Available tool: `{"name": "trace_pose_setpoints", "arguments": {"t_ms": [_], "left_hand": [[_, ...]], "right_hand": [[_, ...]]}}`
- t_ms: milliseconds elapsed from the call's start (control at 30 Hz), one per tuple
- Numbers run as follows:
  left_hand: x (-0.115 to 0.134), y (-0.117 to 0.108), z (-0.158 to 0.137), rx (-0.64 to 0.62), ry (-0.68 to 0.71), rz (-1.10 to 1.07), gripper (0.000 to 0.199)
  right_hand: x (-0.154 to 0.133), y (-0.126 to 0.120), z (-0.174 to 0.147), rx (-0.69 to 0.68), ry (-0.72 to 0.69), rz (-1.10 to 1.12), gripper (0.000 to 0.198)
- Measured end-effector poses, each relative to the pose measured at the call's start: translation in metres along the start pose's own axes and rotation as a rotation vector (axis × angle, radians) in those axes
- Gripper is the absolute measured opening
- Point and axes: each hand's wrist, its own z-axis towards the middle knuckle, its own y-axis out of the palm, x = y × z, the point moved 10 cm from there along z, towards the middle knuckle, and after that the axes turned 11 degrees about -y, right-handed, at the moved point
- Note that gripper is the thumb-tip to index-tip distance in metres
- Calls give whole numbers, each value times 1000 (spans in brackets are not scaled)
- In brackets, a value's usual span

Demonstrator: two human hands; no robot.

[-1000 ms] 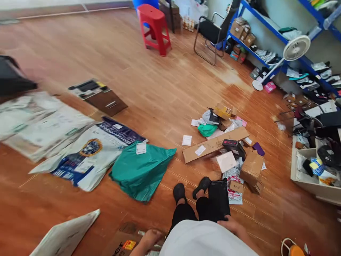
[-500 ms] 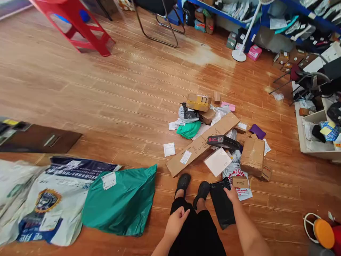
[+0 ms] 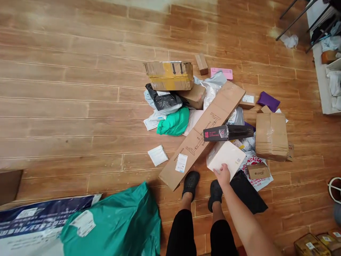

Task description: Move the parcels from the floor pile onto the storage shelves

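the right hand [image 3: 223, 175] is stretched out over the floor, and its fingers are laid on the near edge of a flat white parcel [image 3: 226, 159]. the fingers are bent a little over that edge. it cannot be told if the parcel is really gripped or only touched. the left hand is not seen.

the white parcel is found on the wooden floor [image 3: 80, 106], just in front of two black shoes [image 3: 190, 183]. it is tilted, with one corner under a dark box with a pink label [image 3: 227, 132]. a long brown cardboard box [image 3: 203, 134] is laid just beside it on the left, on a slant. a black plastic bag [image 3: 248, 192] is spread flat beside the arm, on the right. a small brown box [image 3: 258, 171] is set on a white bag with red letters [image 3: 252, 163], close to the parcel. a bigger brown box [image 3: 271, 136] is placed farther right.

more parcels are piled behind: a taped yellow-brown box [image 3: 169, 75], a green bag [image 3: 173, 123], a purple packet [image 3: 269, 101] and a pink packet [image 3: 221, 73]. a big green bag [image 3: 117, 224] is seen at the bottom left.
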Motion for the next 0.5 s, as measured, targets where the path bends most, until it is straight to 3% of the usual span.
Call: {"name": "trace_pose_setpoints", "arguments": {"t_ms": [133, 233, 400, 500], "left_hand": [[33, -35, 20, 62, 36, -7, 53], [38, -50, 16, 83, 51, -26, 62], [36, -53, 4, 50, 24, -114, 38], [33, -49, -4, 3, -8, -204, 44]], "right_hand": [[-9, 6, -7, -9, 26, -40, 20], [-15, -2, -9, -22, 23, -46, 30], [-18, 7, -23, -86, 90, 33, 32], [-17, 18, -33, -76, 140, 140, 45]]}}
